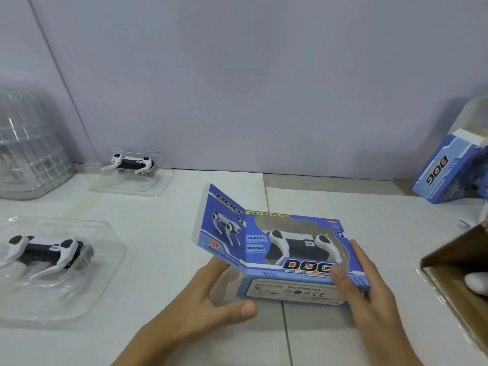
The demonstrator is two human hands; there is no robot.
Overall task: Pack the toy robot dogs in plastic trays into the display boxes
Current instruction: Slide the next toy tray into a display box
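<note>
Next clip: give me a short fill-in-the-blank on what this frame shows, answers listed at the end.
1. The blue display box is held by ____ hands.
2. Through the box's window, a toy ____ is visible.
3. On the table's left side, ____ more toys sit in clear plastic trays, nearer tray and farther tray.
4. The flap at the box's left end stands ____.

Answers: both; robot dog; two; open

Light: bright, even, soft; cool tint
Shadows: faint under hands (211, 294)
Glare: mild on trays (100, 299)
Blur: right-edge box (446, 175) smeared
Edges: wide-angle bending
</note>
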